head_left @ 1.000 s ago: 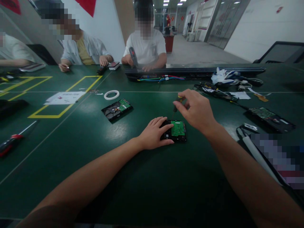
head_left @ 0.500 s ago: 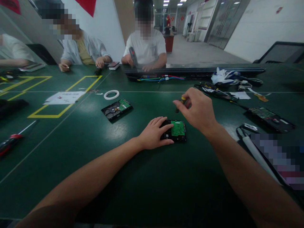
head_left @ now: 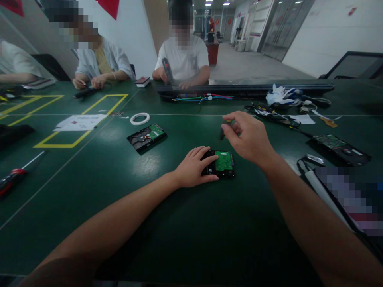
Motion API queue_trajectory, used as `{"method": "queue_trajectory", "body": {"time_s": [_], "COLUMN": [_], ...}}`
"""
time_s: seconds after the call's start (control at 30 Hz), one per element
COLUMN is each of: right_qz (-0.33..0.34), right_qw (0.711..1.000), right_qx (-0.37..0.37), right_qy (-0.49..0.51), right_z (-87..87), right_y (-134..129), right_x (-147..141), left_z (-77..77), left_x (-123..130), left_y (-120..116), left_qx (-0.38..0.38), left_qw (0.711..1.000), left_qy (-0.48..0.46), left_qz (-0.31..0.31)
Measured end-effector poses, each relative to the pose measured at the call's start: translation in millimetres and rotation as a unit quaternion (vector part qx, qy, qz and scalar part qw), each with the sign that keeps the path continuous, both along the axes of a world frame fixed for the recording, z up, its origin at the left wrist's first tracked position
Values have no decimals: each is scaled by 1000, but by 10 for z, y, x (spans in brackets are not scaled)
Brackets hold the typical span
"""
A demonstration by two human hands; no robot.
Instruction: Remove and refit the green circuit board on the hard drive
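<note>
A black hard drive with a green circuit board (head_left: 224, 161) lies flat on the green table (head_left: 167, 223). My left hand (head_left: 196, 167) rests on the drive's left part, fingers spread, pressing it against the table. Above the drive's upper right side, my right hand (head_left: 247, 133) is closed round a small screwdriver (head_left: 222, 133) with a dark and yellow handle. Its thin shaft points down toward the drive's top edge; whether the tip touches is too small to tell. A second hard drive (head_left: 146, 138) lies to the left.
A white tape roll (head_left: 140, 118) and paper (head_left: 79, 122) lie beyond, left. A red-black screwdriver (head_left: 13, 179) is far left. Cables (head_left: 269, 113) and another drive (head_left: 339, 149) are at right. People (head_left: 182, 59) sit across the table, behind a long black panel (head_left: 245, 90).
The screwdriver in my right hand has turned more upright, its shaft now pointing down. My left hand and the drive stay put. Across the table, a person's hands have come together round a dark object.
</note>
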State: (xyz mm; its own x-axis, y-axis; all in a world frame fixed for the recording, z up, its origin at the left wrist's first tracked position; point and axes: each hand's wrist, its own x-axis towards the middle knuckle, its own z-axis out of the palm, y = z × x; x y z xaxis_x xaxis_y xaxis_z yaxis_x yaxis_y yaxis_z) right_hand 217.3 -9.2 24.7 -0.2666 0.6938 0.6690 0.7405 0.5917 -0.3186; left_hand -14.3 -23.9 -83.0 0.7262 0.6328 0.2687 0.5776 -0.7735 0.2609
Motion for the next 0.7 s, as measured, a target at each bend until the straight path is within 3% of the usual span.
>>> {"method": "queue_trajectory", "body": {"time_s": [0.53, 0.7], "right_qz": [-37, -11], "right_qw": [998, 999], "right_qx": [26, 9], "right_qy": [-52, -49], "right_z": [24, 40], "right_y": [-2, -17], "right_x": [17, 14], "left_z": [-2, 14], "left_x": [3, 4], "left_y": [8, -5], "left_qx": [1, 1], "left_qw": [1000, 1000], "left_qy": [1, 6], "left_qz": [1, 2]}}
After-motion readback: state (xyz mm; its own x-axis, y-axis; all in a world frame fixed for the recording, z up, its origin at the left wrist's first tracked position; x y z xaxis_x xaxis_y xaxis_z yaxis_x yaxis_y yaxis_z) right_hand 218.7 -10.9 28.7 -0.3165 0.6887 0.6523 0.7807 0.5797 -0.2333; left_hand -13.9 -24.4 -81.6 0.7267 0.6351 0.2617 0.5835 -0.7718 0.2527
